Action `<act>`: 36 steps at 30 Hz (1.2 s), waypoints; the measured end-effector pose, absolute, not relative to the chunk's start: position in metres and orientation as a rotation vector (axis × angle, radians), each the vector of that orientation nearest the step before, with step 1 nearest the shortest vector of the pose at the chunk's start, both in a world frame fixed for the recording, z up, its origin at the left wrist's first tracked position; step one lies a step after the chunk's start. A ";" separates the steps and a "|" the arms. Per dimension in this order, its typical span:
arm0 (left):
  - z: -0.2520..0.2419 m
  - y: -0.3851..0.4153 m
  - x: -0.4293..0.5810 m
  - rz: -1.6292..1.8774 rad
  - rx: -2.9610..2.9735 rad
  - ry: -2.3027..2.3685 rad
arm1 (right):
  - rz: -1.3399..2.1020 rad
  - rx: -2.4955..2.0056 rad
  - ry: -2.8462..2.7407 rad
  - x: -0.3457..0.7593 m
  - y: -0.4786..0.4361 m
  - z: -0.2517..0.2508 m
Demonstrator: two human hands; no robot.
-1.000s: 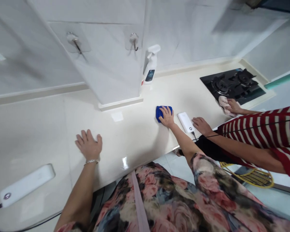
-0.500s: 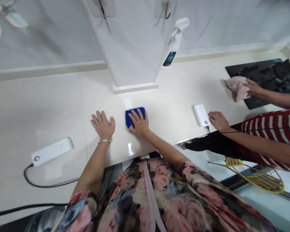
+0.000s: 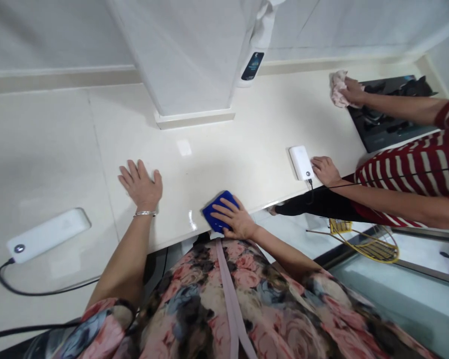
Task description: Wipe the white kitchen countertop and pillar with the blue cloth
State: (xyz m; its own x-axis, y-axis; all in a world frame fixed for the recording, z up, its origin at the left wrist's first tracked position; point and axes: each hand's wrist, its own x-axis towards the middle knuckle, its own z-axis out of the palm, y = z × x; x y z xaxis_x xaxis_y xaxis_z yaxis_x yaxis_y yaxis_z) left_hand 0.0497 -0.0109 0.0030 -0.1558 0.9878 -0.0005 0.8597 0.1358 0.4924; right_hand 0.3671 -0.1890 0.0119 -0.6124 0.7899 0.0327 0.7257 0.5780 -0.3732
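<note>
My right hand [image 3: 239, 219] presses a folded blue cloth [image 3: 214, 212] down at the front edge of the white countertop [image 3: 194, 169], its fingers laid across the cloth. Part of the cloth is hidden beneath the palm. To the left, my left hand [image 3: 142, 187] rests flat on the counter with its fingers spread and nothing in it. A silver bracelet [image 3: 145, 213] circles that wrist.
A white power bank [image 3: 50, 234] with a black cable lies at left, another white power bank [image 3: 301, 163] at right. Behind stand a wall pillar [image 3: 187, 60] and a white spray bottle [image 3: 252, 65]. A co-worker's hand holds a pink cloth [image 3: 338, 89] beside a black gas stove [image 3: 381, 119].
My right hand has drawn the blue cloth toward me to the counter's front edge, turning it. My left hand stays flat. The co-worker's pink cloth has moved to the stove's back left corner.
</note>
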 end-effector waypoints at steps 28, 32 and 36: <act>-0.010 -0.012 0.047 0.688 1.749 1.964 | -0.025 -1.255 -2.662 0.276 -0.228 -0.029; -0.011 -0.010 0.047 0.704 1.720 1.938 | 0.137 -1.152 -2.761 0.237 -0.220 -0.021; -0.009 -0.009 0.047 0.652 1.745 1.988 | 0.205 -1.047 -2.788 0.194 -0.210 -0.018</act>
